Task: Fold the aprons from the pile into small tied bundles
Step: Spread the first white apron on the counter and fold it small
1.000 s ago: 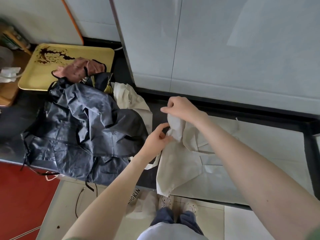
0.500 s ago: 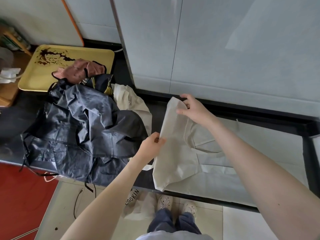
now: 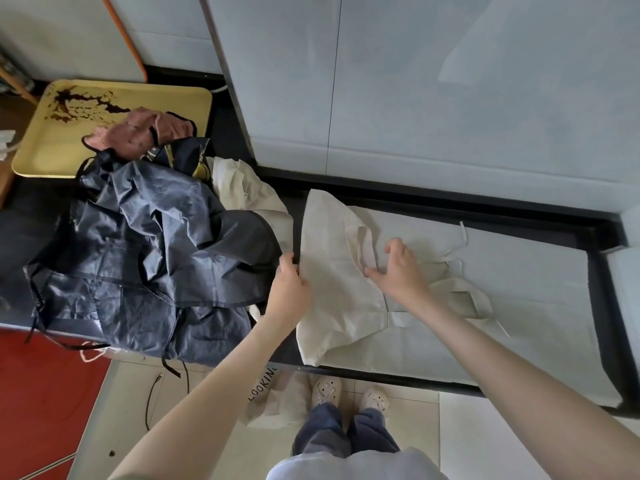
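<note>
A cream apron point(image 3: 332, 278) lies spread on the dark counter, its left part folded over. My left hand point(image 3: 289, 289) pinches the apron's left edge. My right hand point(image 3: 398, 268) hovers over or lightly touches the folded flap, fingers spread and loosely bent, holding nothing. The apron's cream ties point(image 3: 481, 306) trail to the right. To the left sits the pile: a dark navy apron point(image 3: 145, 258) on top, another cream apron point(image 3: 249, 192) beneath it, and a pink one point(image 3: 135, 133) at the back.
A yellow tray point(image 3: 45, 147) stands at the back left, partly under the pile. A white sheet point(image 3: 526, 289) covers the counter under the cream apron. A cream cloth printed "COOKING" point(image 3: 270, 400) lies on the floor by my feet. Grey wall panels rise behind the counter.
The cream apron's flap was held up in both hands; now it is laid flat. My right hand has let go and dropped lower, my left hand has slid down the left edge.
</note>
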The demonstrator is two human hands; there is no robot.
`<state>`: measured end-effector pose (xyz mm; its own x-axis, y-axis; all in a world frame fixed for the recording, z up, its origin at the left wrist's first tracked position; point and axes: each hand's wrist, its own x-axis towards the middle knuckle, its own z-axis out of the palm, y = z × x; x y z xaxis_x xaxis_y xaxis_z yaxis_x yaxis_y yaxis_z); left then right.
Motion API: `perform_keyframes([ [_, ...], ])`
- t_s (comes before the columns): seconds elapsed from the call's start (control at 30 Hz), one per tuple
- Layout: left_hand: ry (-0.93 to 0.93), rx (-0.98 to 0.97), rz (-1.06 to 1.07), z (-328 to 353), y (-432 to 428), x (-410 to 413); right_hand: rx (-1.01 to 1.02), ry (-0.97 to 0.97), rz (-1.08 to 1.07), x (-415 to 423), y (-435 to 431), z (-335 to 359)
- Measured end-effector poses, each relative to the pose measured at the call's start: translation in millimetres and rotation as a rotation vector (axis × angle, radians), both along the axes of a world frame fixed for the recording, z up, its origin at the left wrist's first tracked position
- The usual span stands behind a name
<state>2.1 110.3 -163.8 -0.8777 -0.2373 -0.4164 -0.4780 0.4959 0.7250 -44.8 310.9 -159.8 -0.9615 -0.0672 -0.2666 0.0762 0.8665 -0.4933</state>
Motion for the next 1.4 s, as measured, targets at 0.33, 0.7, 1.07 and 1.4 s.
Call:
perform_keyframes([
  [0.33,-0.001,-0.735,-0.815,6,18,71,0.159,0.085,0.602,65,0,-6],
  [0.7,0.283,-0.874,-0.832,22,4,89,0.277,0.254,0.805,87,-4,-7],
  [1.07,0.319,-0.777,-0.690,20,-25,103,0.234,0.241,0.871,91,1,-20],
  [1.4,0.467,-0.706,-1.099,5,-70,100,0.109,-0.110,0.930,79,20,-4],
])
